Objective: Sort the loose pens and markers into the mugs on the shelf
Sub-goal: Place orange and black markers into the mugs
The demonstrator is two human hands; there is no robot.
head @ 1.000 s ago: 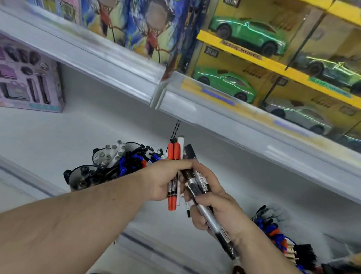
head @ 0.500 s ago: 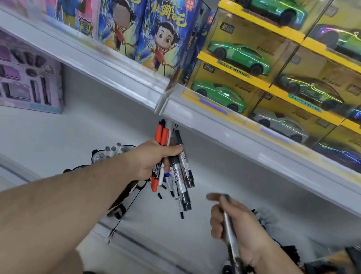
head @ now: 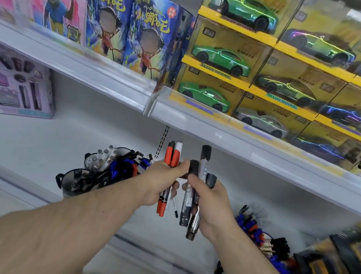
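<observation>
My left hand [head: 161,181] grips a bunch of thin pens [head: 170,157], two with orange-red barrels and one with a white cap, upright in front of the lower shelf. Right beside it, my right hand [head: 210,200] holds thick black and silver markers [head: 193,214], their black caps sticking up above my fingers. The two hands touch. Behind my left forearm stand two black mugs [head: 71,181] filled with pens and markers [head: 113,164]. At the lower right lies a heap of loose blue, orange and black pens [head: 260,234] on the white shelf [head: 36,144].
The shelf edge above [head: 239,138] overhangs close to the pen tips. Boxed toy cars [head: 223,58] and picture boxes [head: 127,26] fill the upper shelf. A purple boxed set [head: 19,82] stands at the far left. A yellow and black box [head: 333,261] sits at the lower right.
My right hand rose from the lower right pile back up to my left hand and now holds several thick markers. The left hand's bundle lost its thick markers and keeps the thin pens.
</observation>
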